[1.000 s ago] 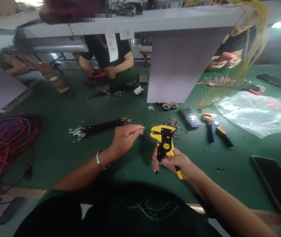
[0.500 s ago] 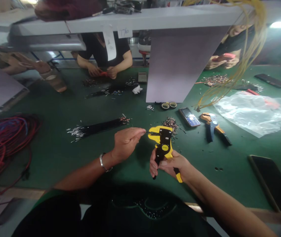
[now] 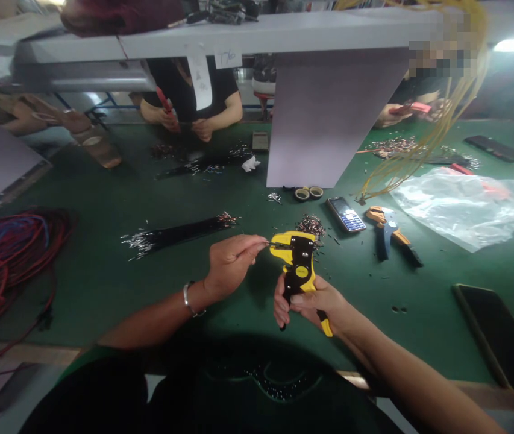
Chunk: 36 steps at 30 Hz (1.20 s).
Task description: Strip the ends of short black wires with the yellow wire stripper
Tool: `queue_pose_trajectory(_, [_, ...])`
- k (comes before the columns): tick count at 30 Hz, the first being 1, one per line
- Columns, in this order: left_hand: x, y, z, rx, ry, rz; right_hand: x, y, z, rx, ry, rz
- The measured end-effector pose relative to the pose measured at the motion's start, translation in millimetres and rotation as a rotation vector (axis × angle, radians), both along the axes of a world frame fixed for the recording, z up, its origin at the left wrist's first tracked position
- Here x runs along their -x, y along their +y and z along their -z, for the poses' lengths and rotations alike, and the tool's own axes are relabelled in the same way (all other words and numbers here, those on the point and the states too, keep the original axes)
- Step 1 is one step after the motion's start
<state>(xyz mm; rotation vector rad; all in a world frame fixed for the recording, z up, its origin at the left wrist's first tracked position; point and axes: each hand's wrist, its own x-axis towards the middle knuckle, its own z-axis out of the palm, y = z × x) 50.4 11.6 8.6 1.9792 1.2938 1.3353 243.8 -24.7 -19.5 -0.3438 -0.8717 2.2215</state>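
Note:
My right hand (image 3: pixel 308 301) is wrapped round the handles of a yellow and black wire stripper (image 3: pixel 302 256), whose jaws point left. My left hand (image 3: pixel 234 262) is pinched on a thin black wire (image 3: pixel 269 243), its end at the stripper's jaws; how far it reaches into them I cannot tell. Left of the hands lies a bundle of black wires (image 3: pixel 179 233) with bare silvery ends at its left and coppery ends at its right. Just behind the stripper's head is a small heap of cut wire bits (image 3: pixel 311 226).
Right of the stripper lie a keypad phone (image 3: pixel 346 214), an orange and blue wire stripper (image 3: pixel 392 232), a clear plastic bag (image 3: pixel 464 205) and a dark smartphone (image 3: pixel 501 337). Red cable coils (image 3: pixel 12 271) are at left. A grey panel (image 3: pixel 329 120) stands ahead; co-workers sit across the table.
My hands and the wire stripper have barely moved. Across the table, the co-worker opposite has raised a red tool upright in one hand.

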Motion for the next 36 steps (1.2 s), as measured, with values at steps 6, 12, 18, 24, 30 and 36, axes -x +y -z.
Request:
queue_pose_trajectory(6, [-4.8, 0.0, 1.9, -0.053, -0.051, -0.006, 1.2, 0.4, -0.9, 0.007, 0.015, 0.001])
queue_pose_trajectory(12, [-5.1, -0.7, 6.4, -0.078, -0.057, 0.037, 0.3, -0.6, -1.1, 0.009, 0.009, 0.0])
queue_pose_trajectory(18, [-4.7, -0.6, 5.1, -0.079, -0.057, 0.06, 0.4, -0.7, 1.4, -0.011, -0.003, 0.011])
queue_pose_trajectory(24, [-3.9, 0.3, 3.1, -0.073, -0.059, 0.067, 0.3, -1.3, 0.8, -0.011, -0.02, 0.003])
queue_pose_trajectory(30, [-2.1, 1.6, 5.9, -0.08, -0.063, 0.066, -0.6, -2.2, 0.8, 0.009, -0.027, 0.003])
queue_pose_trajectory(36, [2.1, 3.3, 9.1, -0.193, 0.025, 0.09, -0.4, -3.2, 3.3, 0.021, -0.033, 0.008])
